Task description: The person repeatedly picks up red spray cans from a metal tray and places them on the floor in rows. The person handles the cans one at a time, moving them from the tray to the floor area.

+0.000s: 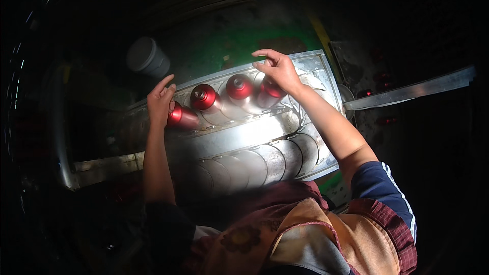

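My left hand (160, 102) has its fingers stretched out and apart beside the leftmost red metallic bottle (182, 117). Part of that bottle is hidden behind the hand, and I cannot tell whether they touch. At the far right of the row, my right hand (279, 73) is above another red bottle (271, 93), thumb and index finger curved apart. The hand covers this bottle's top. Between my hands stand two more bottles, a red one (205, 98) and a red one (239, 87), with narrow metallic necks and shiny shoulders fading to a pale lower part.
The bottles stand on a looped plate conveyor (257, 165) with overlapping curved plates and a bright metal centre strip (229, 140). A metal rail (412, 91) juts out at right. Beyond the far edge sits a pale bucket (147, 56). More red items (387, 120) lie in shadow.
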Demonstrator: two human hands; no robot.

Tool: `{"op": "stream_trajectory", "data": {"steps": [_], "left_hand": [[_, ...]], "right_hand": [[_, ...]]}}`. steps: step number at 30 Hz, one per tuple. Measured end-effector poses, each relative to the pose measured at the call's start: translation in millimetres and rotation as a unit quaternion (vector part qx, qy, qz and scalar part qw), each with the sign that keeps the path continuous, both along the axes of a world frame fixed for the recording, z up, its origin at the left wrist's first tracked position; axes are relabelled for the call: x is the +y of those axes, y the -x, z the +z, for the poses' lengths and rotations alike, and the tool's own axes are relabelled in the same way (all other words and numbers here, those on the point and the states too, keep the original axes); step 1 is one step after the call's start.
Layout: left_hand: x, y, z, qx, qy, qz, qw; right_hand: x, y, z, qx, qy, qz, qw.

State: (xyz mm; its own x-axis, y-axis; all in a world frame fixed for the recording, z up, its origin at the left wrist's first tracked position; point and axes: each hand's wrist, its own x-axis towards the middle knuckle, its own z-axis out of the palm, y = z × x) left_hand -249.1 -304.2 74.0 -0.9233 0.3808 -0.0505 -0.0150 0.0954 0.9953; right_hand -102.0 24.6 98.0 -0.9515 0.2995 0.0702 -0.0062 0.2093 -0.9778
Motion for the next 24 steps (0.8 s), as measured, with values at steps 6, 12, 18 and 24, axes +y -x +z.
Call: {"op": "stream_trajectory", "data": {"steps": [6,12,18,24], "left_hand": [[-51,14,-21,0.034,-0.053,0.237,0.97],[-69,-145,-1,0.13,-0.197,0.254,0.938],[97,-382,9,-0.089,-0.172,0.03,0.981],[260,-542,42,-0.214,-0.074,-0.156,0.961]], "right_hand": [[-41,41,-5,0.108,-0.054,-0.046,0.992],[-37,-115,35,0.162,-0.003,-0.037,0.986],[30,-366,51,0.034,0.011,-0.087,0.996],[128,-532,52,0.037,0.139,-0.193,0.971]]}}
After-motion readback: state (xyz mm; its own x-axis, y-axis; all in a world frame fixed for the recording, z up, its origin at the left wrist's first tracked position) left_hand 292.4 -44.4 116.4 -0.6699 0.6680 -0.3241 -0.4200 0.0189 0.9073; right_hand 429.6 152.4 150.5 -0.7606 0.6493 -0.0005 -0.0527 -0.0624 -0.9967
